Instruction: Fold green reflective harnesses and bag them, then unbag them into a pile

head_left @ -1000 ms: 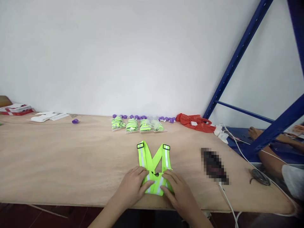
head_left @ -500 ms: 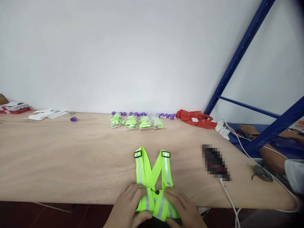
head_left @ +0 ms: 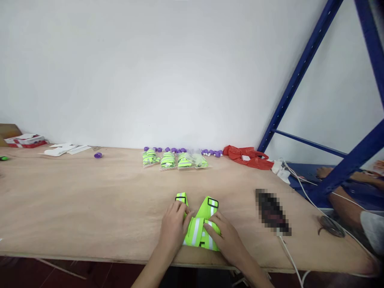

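Touching yellow-green cloth straps with silver stripes, the left hand and right hand are resting with bent fingers; I cannot tell if they're gripping. The straps are lying on the brown wooden table, near its edge.

Even light brightens the wall; the floor, lower left, lies dim; a pixelated patch sits lower right.

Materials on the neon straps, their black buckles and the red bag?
Neon straps: probably woven synthetic webbing; matte, soft folds, smooth silver-grey stripes.
Black buckles: likely plastic, maybe coated metal; smooth, rigid rectangular frames.
Red bag: apparently thin plastic film; crumpled, slight sheen.
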### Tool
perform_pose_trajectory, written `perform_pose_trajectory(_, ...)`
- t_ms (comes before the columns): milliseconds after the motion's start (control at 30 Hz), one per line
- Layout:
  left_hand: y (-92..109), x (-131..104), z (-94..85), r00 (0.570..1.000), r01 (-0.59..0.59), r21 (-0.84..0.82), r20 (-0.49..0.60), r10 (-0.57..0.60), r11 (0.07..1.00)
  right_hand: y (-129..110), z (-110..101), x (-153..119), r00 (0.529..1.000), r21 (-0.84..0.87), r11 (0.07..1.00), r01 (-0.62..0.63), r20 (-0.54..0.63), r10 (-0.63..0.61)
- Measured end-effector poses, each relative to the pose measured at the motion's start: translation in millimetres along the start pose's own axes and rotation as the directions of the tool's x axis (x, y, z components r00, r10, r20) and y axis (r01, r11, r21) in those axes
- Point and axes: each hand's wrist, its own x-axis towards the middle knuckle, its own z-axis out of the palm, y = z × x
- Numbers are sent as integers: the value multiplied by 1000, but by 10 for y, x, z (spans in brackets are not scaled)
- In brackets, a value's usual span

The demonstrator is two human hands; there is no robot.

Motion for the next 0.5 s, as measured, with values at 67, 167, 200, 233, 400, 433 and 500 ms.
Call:
perform_pose_trajectory(67, -7, -18, 53, 998, -58, 73, 8, 58, 996, 36, 43, 36, 1000, -72, 997, -19, -22, 17)
perform_pose_trajectory(167, 15, -111, 13, 994, -105, 104, 39, 101, 989, 101, 128, 10, 991, -144, 989, 13, -128, -32)
perform_pose_trajectory(200, 24, -153, -27, 992, -122, 90, 56, 118, 988, 122, 158, -19, 985, -165, 985, 43, -159, -70)
perform_pose_trajectory(233, 29, -200, -74, 988, -137, 69, 77, 132, 988, 142, 184, -58, 978, -187, 980, 75, -180, -109)
perform_pose_trajectory(400, -38, -471, -254, 964, -166, 47, 219, 152, 985, 234, 218, -342, 976, -262, 946, 193, -50, -213)
perform_pose_trajectory(433, -67, -530, -261, 956, -171, 58, 251, 152, 983, 254, 210, -405, 974, -265, 939, 220, 7, -226)
perform_pose_trajectory(500, -124, -647, -249, 939, -184, 74, 309, 153, 980, 294, 192, -524, 963, -268, 925, 268, 90, -253)
